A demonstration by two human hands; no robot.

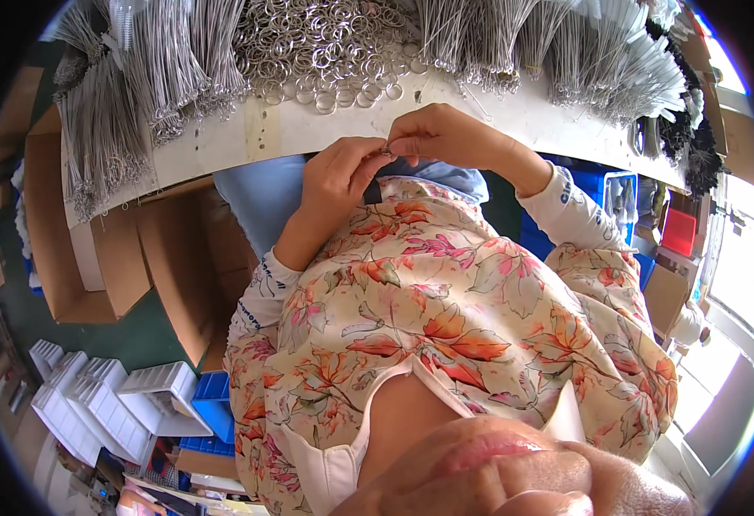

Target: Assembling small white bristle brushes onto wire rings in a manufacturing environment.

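Judging work as mid-piece: left hand (334, 176) and right hand (446, 138) meeting near edge of white table (222, 142), I'm pinching small metal piece (386, 152) between both hands' fingertips. Plenty seemingly left: rings (321, 60) lying heaped beyond. Finished ones I'm not managing to tell apart. Counting: two hands, one piece; rings past counting; several wire bundles (166, 60) flanking heap, overlapping too much for exact number.

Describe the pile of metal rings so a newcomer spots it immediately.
Find the white table across the picture's top. Midway along it, between two groups of wire bundles, lies the pile of metal rings. Its pieces are loose and round, unlike the long strands beside it.
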